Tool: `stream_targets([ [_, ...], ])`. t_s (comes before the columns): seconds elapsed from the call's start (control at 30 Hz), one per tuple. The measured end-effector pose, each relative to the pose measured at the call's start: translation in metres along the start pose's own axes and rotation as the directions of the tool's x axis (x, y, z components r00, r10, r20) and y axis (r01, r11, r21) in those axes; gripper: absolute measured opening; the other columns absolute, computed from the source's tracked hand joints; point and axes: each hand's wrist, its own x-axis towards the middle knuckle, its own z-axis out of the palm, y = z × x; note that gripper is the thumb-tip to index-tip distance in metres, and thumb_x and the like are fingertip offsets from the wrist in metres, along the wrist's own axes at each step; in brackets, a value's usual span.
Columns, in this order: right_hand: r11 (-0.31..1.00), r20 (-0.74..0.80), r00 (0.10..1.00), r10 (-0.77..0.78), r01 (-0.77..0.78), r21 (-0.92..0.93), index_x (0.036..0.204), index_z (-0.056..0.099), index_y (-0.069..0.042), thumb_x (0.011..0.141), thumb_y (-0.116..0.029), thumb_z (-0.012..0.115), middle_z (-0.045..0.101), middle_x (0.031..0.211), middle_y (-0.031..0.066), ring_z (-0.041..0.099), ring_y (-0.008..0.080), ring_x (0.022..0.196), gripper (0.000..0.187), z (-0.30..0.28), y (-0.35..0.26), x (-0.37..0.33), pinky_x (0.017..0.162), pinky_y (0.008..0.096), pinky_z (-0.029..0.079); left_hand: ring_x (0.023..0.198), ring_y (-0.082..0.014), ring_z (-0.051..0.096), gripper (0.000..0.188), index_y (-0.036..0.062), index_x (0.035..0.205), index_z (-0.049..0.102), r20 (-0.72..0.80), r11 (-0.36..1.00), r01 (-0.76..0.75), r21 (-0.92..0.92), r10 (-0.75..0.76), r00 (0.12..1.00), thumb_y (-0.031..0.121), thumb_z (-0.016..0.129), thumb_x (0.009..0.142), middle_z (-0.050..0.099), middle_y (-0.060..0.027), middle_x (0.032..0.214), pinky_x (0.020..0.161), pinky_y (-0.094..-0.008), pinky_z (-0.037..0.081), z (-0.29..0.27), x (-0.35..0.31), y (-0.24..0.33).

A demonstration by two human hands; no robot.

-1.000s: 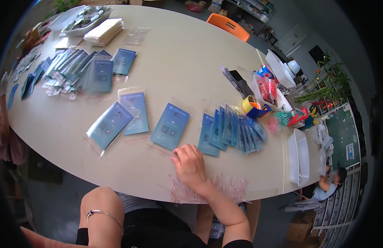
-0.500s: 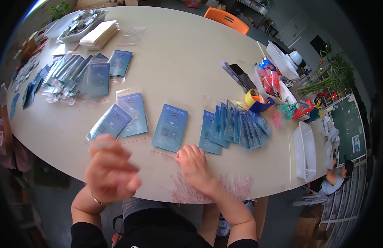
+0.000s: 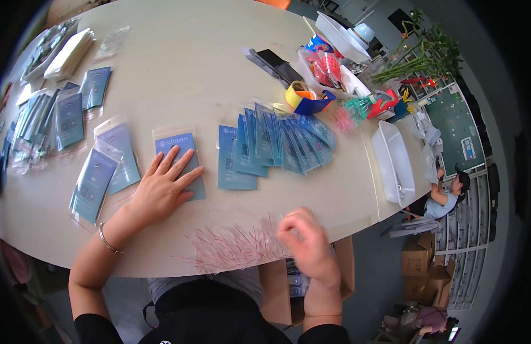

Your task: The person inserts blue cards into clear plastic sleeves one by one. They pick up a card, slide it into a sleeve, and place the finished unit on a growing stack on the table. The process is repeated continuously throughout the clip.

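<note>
From my end I saw the left hand (image 3: pixel 162 192) lying flat, fingers spread, on a bagged blue card (image 3: pixel 192 164) near the front of a pale, round-edged table (image 3: pixel 179 57). The right hand (image 3: pixel 305 241) was blurred, its fingers curled above the near edge; I could not tell whether they pinched anything. Just beside it, along that edge, lay a scatter of red-and-clear strips (image 3: pixel 234 247). To the card's right I had an overlapping fan of bagged cards (image 3: pixel 260 140), to its left an overlapping pair of packets (image 3: pixel 93 183), and farther left a packet heap (image 3: pixel 32 126). Beyond the fan sat a yellow tape roll (image 3: pixel 293 96); a white tray (image 3: pixel 386 163) stood at the right. Past the table, I made out a leafy plant (image 3: pixel 420 54), a green board (image 3: pixel 453 126), a person in a dark cap (image 3: pixel 440 198) by metal shelving (image 3: pixel 463 229), and cardboard boxes (image 3: pixel 417 261).
</note>
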Motion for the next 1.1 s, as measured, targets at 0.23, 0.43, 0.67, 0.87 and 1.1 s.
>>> stream_targets([
  [0.23,0.749,-0.316,0.867,0.386,-0.495,-0.44,0.086,0.061,-0.002,0.087,-0.006,0.064,0.059,0.089,0.0124,0.056,0.032,0.091,0.006,-0.032,0.1,-0.073,0.083,0.0423,0.045,0.125,-0.0257,0.056,0.033,-0.0011,0.124,0.064,0.036,0.347,0.082,-0.934,-0.137,0.99,0.012,0.066,0.094,0.061,-0.0142,0.132,0.108,-0.0386,0.043,-0.012,-0.01,0.009],
  [0.43,0.592,-0.329,0.894,0.305,-0.449,-0.67,0.083,0.068,-0.003,0.082,-0.008,0.068,0.061,0.087,0.012,0.057,0.032,0.092,0.005,-0.021,0.094,-0.067,0.084,0.0429,0.043,0.108,-0.0186,0.065,0.025,-0.0027,0.115,0.069,0.31,-0.412,0.256,-0.875,-0.068,0.948,0.013,0.064,0.096,0.07,-0.0132,0.115,0.101,-0.0318,0.049,-0.025,-0.016,0.022],
  [0.67,0.402,-0.284,0.921,0.269,-0.375,-0.835,0.077,0.067,-0.004,0.075,-0.007,0.075,0.054,0.087,0.0091,0.054,0.0282,0.097,0.009,-0.008,0.07,-0.041,0.088,0.0433,0.038,0.1,-0.0169,0.067,0.022,-0.0018,0.11,0.07,0.353,-0.503,0.281,-0.817,-0.053,0.934,0.014,0.065,0.096,0.071,-0.0127,0.109,0.097,-0.03,0.051,-0.033,-0.022,0.021],
  [0.87,0.601,-0.297,0.951,0.089,-0.289,-0.745,0.088,0.066,-0.005,0.07,-0.006,0.08,0.055,0.092,0.0082,0.054,0.028,0.099,0.024,0.001,0.036,-0.017,0.093,0.0429,0.037,0.09,-0.0117,0.067,0.014,-0.0001,0.094,0.071,0.24,-0.163,0.212,-0.964,-0.178,0.954,0.014,0.072,0.091,0.072,-0.0067,0.093,0.086,-0.0254,0.052,-0.021,-0.027,-0.005],
  [1.1,0.935,0.074,0.988,-0.134,0.151,-0.322,0.093,0.067,-0.004,0.074,-0.006,0.079,0.059,0.094,0.0083,0.058,0.0285,0.089,0.022,0.041,0.007,0.048,0.082,0.0394,0.045,0.081,-0.0072,0.064,0.014,-0.0001,0.091,0.071,0.226,-0.121,0.205,-0.971,-0.207,0.952,0.014,0.075,0.09,0.07,-0.0028,0.086,0.077,-0.0228,0.053,-0.035,-0.03,0.003],
])
